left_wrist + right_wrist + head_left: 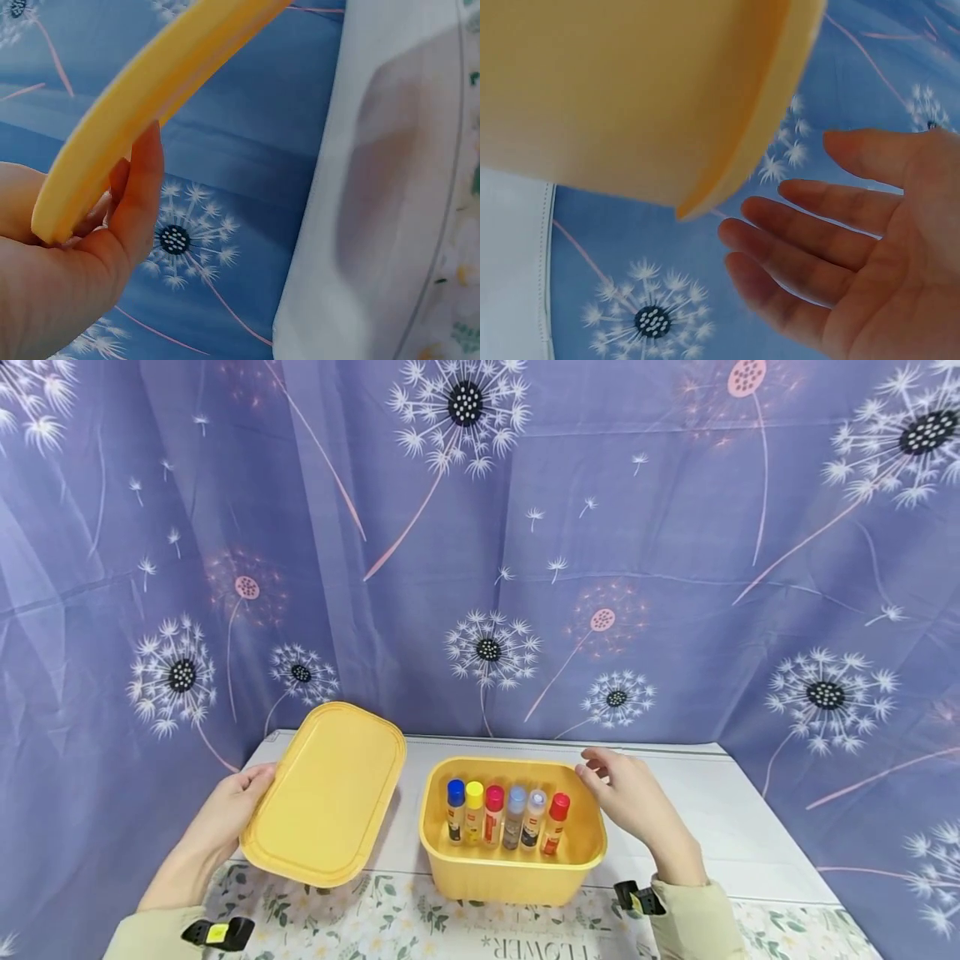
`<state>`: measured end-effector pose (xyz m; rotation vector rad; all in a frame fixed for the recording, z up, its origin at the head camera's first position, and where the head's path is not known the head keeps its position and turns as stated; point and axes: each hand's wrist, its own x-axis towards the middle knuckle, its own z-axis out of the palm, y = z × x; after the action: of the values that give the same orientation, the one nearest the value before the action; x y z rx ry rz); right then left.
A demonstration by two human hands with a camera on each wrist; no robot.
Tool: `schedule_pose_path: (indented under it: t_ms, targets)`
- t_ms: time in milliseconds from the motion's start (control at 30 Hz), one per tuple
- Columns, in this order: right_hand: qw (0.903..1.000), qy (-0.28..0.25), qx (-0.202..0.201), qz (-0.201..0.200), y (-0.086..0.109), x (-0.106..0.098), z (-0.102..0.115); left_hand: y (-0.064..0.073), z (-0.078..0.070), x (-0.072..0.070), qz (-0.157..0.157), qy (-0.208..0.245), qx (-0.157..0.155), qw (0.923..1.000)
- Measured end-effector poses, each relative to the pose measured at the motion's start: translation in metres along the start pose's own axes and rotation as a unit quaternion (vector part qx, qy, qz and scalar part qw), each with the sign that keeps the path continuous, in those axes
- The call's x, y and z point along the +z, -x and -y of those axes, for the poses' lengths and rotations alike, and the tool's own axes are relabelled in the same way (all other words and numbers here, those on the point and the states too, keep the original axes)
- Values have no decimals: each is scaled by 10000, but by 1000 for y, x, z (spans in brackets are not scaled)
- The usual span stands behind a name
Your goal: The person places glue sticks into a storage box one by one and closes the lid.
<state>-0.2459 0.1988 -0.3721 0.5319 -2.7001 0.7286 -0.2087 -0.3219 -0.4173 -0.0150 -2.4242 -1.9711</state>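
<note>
In the head view my left hand (235, 803) holds a yellow lid (326, 793) by its left edge, tilted up off the table. The left wrist view shows the lid (142, 105) edge-on, pinched between thumb and fingers. A yellow plastic box (510, 881) stands uncovered at the middle of the table. Inside it, several small bottles stand in a row, among them one with a blue cap (456, 792) and one with a yellow cap (474, 795). My right hand (637, 797) is beside the box's right back corner. In the right wrist view its fingers (802, 259) are extended, apart from the rim.
The box stands on a white table (675, 777) whose front part has a floral cover (300, 914) with printed lettering. A blue-purple curtain (420, 668) with dandelion prints hangs behind and along both sides. Each wrist wears a black strap (640, 899).
</note>
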Motion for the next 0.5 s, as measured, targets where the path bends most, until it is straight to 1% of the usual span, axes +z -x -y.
schedule_pose_path:
  t_ms: [200, 333, 433, 500]
  targets:
    - [9993, 36, -355, 78, -8, 1, 14, 0, -8, 1, 318, 443, 195, 9983]
    - [9985, 0, -535, 82, -12, 2, 24, 1, -12, 4, 550, 701, 111, 9960]
    - [9976, -1, -686, 118, -15, 4, 32, 3, -15, 8, 671, 783, 109, 9946]
    - [9967, -11, -797, 143, -17, 5, 39, 4, -19, 11, 725, 681, 274, 9947]
